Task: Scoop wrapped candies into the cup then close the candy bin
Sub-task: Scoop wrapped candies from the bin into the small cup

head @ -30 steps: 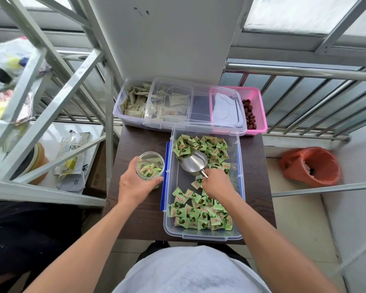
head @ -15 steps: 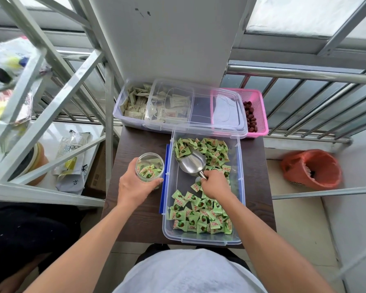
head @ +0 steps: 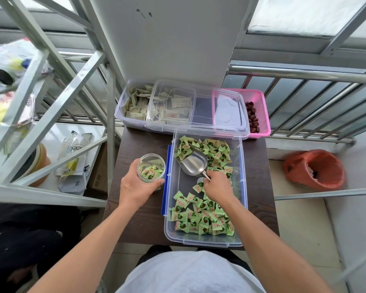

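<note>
A clear candy bin (head: 243, 166) with blue clips stands open on the dark table (head: 139, 218). Green wrapped candies (head: 201, 218) lie at its near and far ends. My right hand (head: 219, 187) grips the handle of a metal scoop (head: 193, 163), whose empty bowl points at the far pile. My left hand (head: 135, 187) wraps around a clear cup (head: 150, 168) left of the bin, with a few green candies inside. The bin's clear lid (head: 199, 111) rests across the containers behind.
Behind the bin are a clear box of white sachets (head: 135, 104) and a pink basket of dark red dates (head: 259, 115). A metal rack (head: 51, 81) stands at the left, a railing (head: 304, 72) at the right. An orange basket (head: 317, 170) sits on the floor.
The scoop has edged slightly toward the far pile of candies, its bowl still empty. My left hand keeps its hold on the cup.
</note>
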Tool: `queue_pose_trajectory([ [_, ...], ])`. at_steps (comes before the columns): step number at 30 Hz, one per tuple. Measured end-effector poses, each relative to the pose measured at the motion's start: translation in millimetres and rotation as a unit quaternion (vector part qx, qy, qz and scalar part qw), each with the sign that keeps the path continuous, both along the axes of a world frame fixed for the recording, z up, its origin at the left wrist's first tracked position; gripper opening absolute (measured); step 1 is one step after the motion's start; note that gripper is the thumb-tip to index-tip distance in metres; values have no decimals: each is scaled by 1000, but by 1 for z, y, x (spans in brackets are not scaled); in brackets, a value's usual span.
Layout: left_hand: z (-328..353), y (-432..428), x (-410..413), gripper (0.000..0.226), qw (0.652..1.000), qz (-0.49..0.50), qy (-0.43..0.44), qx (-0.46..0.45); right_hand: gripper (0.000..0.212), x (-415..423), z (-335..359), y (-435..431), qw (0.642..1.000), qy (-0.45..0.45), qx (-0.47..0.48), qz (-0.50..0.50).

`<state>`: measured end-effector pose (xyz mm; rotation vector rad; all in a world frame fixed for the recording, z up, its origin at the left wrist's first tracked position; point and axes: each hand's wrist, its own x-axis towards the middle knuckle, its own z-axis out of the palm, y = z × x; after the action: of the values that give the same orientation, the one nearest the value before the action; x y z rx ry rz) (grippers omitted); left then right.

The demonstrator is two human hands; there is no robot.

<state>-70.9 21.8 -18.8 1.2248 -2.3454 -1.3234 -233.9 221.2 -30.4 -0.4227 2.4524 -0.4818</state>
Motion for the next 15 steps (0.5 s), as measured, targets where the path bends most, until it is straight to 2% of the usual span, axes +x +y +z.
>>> queue_pose_trajectory([
  [10, 1, 0, 1, 89, 1000, -1, 0, -4, 16, -6, 15, -14, 995, 49, 74, 45],
  [15, 2, 2, 0, 87, 1000, -2, 2, -3, 37, -10, 8, -16, 989, 108, 84, 48],
])
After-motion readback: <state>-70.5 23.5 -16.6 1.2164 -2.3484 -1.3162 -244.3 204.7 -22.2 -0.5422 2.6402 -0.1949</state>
